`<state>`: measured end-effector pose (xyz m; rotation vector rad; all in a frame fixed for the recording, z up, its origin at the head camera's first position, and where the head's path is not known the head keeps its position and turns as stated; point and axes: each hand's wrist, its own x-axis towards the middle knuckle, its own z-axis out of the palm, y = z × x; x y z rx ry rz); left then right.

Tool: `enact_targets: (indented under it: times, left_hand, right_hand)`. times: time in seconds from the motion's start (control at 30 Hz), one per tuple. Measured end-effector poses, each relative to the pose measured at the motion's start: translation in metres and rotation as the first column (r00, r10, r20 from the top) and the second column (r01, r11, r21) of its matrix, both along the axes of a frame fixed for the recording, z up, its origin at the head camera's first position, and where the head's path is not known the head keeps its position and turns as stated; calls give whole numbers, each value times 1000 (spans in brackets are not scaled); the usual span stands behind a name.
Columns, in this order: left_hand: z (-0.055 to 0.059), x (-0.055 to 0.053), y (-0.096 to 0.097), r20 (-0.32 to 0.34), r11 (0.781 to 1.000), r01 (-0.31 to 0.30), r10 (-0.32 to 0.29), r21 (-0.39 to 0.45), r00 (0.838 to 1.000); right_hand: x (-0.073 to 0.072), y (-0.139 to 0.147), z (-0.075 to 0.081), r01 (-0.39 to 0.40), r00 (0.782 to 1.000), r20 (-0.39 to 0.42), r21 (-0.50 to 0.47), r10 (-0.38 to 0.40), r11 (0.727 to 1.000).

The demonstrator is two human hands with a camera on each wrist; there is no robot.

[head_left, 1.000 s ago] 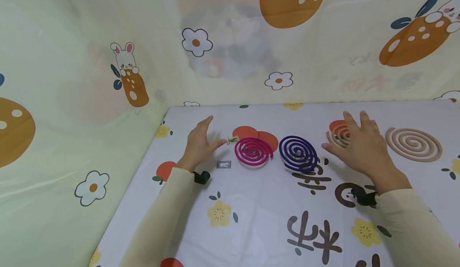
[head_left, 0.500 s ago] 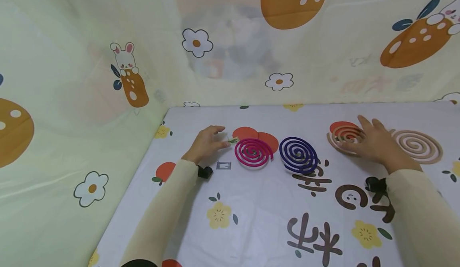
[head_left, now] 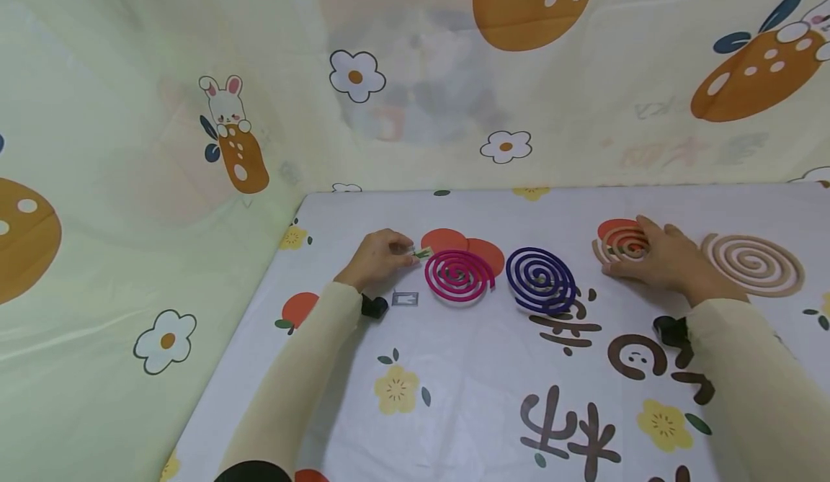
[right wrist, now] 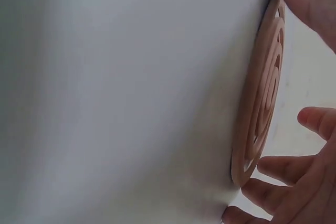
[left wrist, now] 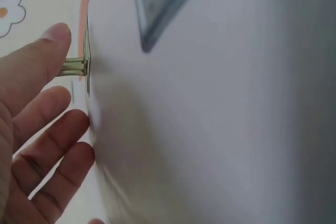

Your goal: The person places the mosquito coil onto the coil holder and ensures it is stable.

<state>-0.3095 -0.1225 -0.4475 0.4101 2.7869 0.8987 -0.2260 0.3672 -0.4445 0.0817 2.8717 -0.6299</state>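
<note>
My left hand (head_left: 377,260) is low over the table at the left, its thumb and forefinger pinching the upright tab of a small folded metal coil stand (left wrist: 76,66). The other fingers are bent beside it. To the right of this stand lies a pink mosquito coil (head_left: 457,275), then a dark blue mosquito coil (head_left: 540,280). My right hand (head_left: 671,264) reaches over the left one of two tan mosquito coils (head_left: 612,241). Its thumb is near one edge of that coil (right wrist: 257,93) and its fingers are spread near the other edge.
The second tan mosquito coil (head_left: 753,266) lies right of my right hand. A flat metal stand (head_left: 405,299) lies in front of my left hand. A patterned white cloth (head_left: 480,374) covers the table, with printed cloth walls (head_left: 415,107) behind and at the left.
My left hand has moved slightly right and its fingers have closed in on the metal stand. The right hand has come down over the left tan coil, its thumb shifting to the near edge.
</note>
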Motion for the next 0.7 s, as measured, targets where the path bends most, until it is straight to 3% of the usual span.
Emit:
enact_targets:
  times: [0.5,0.7]
  left_hand:
    - [1,-4,2,-91,994,77,-83,-76,992]
    - [0,0,-3,-102,997,49,-56,-66,993]
  right_hand:
    - [7,-9,5,-20,1000,-15,40,20,999]
    - [14,-15,9,-20,998,-50,38,22,999]
